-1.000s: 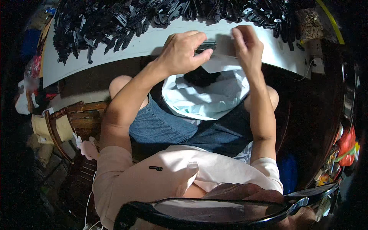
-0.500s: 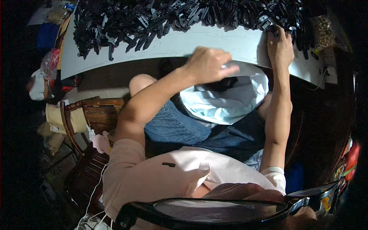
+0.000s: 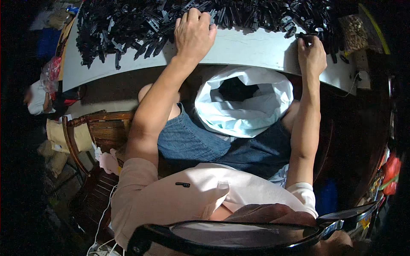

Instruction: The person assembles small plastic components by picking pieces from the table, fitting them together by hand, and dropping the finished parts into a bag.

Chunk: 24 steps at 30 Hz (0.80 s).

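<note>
Half a second ago my left hand was over the white bag on my lap; now it has swung up to about 11 o'clock from the bag and come down at the near edge of the heap of black parts. My right hand has stayed near the heap's right end, at about 2 o'clock from the bag, but its fingertips have drawn back slightly towards me, and a dark piece shows at them. So neither hand is over the bag any more: both are up at the parts, and the bag's mouth lies open below them, its dark inside too dim for me to read.

That dark piece, a black part, lies at 11 to 12 o'clock from the middle of my right hand, crosswise at the tips of thumb and forefinger. The two are nearly together and seem to pinch it, just above or on the bare strip of the white table; I cannot tell which.

My left fingers are bent and a little spread, pointing to 12 o'clock, with the thumb at about 1 o'clock from the palm. Black parts lie beyond and beside their tips, and a greyish one sits right by the forefinger. The back of my hand hides the grip, so I cannot tell whether I have hold of anything there.
</note>
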### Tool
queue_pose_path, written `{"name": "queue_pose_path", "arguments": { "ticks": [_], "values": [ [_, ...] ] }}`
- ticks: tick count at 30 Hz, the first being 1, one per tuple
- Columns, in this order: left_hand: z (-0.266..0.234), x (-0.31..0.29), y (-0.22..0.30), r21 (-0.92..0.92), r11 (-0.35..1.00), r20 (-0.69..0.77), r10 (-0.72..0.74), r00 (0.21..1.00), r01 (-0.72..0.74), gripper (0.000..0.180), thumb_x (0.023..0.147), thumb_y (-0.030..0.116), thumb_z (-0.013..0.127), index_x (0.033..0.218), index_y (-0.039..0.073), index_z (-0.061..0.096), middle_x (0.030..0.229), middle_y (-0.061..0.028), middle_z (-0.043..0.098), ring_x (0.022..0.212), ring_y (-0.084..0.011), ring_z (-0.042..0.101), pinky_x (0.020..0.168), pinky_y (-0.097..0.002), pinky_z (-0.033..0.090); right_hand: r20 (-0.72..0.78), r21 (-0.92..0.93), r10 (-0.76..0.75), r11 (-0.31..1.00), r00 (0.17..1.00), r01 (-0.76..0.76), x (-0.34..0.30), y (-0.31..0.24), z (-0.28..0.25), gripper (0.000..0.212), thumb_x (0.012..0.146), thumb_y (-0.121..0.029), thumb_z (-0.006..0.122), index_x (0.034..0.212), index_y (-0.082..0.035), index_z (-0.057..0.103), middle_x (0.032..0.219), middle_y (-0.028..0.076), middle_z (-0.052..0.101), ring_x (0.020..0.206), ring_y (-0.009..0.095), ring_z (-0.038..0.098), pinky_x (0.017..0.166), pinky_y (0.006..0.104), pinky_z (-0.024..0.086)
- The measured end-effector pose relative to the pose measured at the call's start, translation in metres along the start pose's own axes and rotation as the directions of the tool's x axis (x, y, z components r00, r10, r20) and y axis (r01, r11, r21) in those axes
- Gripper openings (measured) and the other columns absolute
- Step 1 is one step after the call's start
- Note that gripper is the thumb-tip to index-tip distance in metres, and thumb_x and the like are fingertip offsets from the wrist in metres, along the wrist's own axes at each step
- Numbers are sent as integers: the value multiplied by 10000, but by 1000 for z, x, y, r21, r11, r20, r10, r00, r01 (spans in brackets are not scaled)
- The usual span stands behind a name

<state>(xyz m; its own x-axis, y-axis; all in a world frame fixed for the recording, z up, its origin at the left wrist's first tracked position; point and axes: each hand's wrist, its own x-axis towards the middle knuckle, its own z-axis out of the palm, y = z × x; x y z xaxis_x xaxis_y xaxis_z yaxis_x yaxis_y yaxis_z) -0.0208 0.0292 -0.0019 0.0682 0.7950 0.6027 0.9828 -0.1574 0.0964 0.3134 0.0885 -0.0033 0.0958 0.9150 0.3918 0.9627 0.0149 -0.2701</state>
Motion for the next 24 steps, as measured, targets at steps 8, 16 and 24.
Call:
{"name": "queue_pose_path", "arguments": {
  "ticks": [8,16,24],
  "values": [
    [-5,-7,0,-39,998,48,-47,998,49,244,834,237,784,1008,77,724,990,-78,663,931,-298,675,785,-437,549,-134,210,36,978,990,-7,-3,-10,-7,359,937,-416,703,1123,-111,733,926,93,765,836,274,747,780,397,570],
    [-20,-5,6,-129,992,-22,-21,1000,18,208,847,206,776,987,80,688,973,-88,663,882,-312,686,734,-438,562,-52,695,-28,717,998,56,-9,-12,13,300,919,-231,790,1117,-14,728,997,115,782,894,172,739,820,299,565],
    [-14,-4,7,-218,975,-81,31,996,-48,203,857,165,776,966,60,640,893,-111,684,815,-316,698,704,-419,562,114,755,-185,654,976,36,-40,-50,10,322,927,-184,783,1192,-17,708,1028,117,768,898,153,712,779,291,574]
  ]
}}
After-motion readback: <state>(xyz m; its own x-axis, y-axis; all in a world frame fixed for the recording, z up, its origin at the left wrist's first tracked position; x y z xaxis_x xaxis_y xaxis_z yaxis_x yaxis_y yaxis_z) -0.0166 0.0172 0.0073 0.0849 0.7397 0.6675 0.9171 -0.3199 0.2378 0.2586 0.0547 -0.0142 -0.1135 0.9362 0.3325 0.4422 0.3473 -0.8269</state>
